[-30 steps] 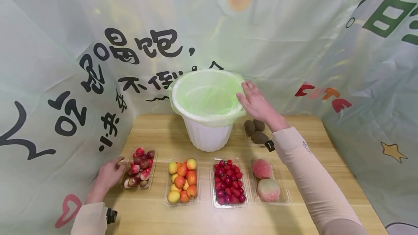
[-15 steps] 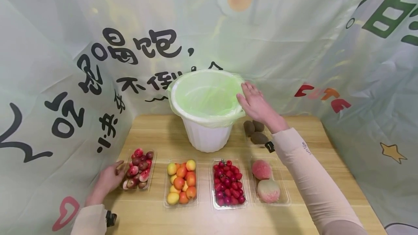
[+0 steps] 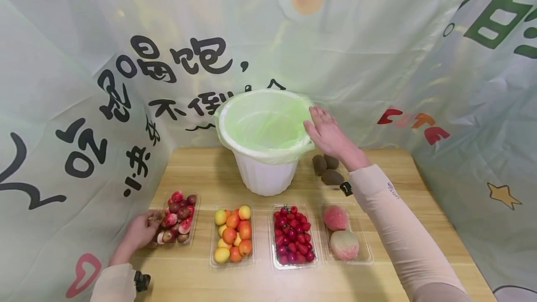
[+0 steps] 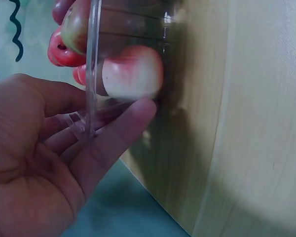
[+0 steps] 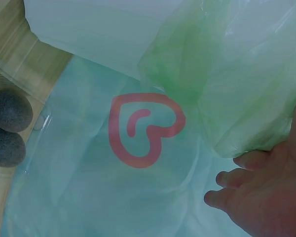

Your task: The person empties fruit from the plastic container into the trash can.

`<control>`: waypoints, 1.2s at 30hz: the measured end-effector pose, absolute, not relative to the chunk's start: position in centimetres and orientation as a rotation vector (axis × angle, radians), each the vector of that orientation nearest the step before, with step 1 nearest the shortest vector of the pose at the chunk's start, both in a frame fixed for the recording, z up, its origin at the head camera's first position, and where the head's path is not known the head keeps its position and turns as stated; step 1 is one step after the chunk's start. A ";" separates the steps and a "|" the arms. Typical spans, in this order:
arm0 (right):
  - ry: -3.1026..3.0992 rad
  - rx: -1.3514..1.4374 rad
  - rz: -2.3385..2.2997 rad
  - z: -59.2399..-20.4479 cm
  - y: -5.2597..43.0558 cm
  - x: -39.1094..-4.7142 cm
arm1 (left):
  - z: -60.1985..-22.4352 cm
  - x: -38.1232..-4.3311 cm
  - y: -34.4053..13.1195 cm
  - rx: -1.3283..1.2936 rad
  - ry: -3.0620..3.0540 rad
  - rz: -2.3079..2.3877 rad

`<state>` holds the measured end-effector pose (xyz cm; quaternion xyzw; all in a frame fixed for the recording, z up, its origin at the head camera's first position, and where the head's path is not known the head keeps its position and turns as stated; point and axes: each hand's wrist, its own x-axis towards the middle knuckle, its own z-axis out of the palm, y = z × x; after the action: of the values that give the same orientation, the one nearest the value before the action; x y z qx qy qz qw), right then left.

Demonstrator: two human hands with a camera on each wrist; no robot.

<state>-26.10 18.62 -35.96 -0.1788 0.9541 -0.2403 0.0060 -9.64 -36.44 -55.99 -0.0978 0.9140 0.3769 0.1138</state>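
Note:
At the table's left, my left hand (image 3: 140,233) grips the near-left corner of a clear plastic box (image 4: 92,59) of dark red and pink fruit (image 3: 178,218). In the left wrist view a finger (image 4: 121,131) lies along the box's underside, with the rest of the hand at its rim. My right hand (image 3: 329,136), fingers extended, rests at the right rim of a white bin (image 3: 266,174) with a light green bag (image 3: 268,134) lining it. In the right wrist view its fingertips meet the bag's overhanging edge.
Along the wooden table (image 3: 235,283) stand more clear boxes: yellow-orange fruit (image 3: 233,234), small red fruit (image 3: 293,236) and two peaches (image 3: 344,243). Brown kiwis (image 3: 329,169) lie behind, right of the bin. Printed cloth walls (image 3: 356,59) enclose the back and sides.
My left hand has closed in on the box's left edge and taken hold of its corner. The right hand keeps its place at the bin rim.

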 end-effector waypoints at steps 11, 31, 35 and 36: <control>2.974 -0.555 -0.758 -36.1 18.7 -26.1 | -54.8 -9.5 -36.0 -0.235 2.736 1.118; 2.955 -0.551 -0.773 -35.8 18.7 -26.3 | -43.9 -13.1 -30.4 -0.154 2.756 1.406; 2.956 -0.552 -0.774 -35.8 18.8 -26.3 | -41.8 -13.8 -29.7 -0.168 2.700 1.478; 2.955 -0.552 -0.772 -35.8 18.8 -26.3 | -41.3 -14.0 -29.6 -0.167 2.705 1.474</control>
<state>-26.27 18.78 -35.82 -0.1779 0.9519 -0.2486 0.0188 -14.01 -29.62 -41.34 -0.0542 0.8765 0.4775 0.0282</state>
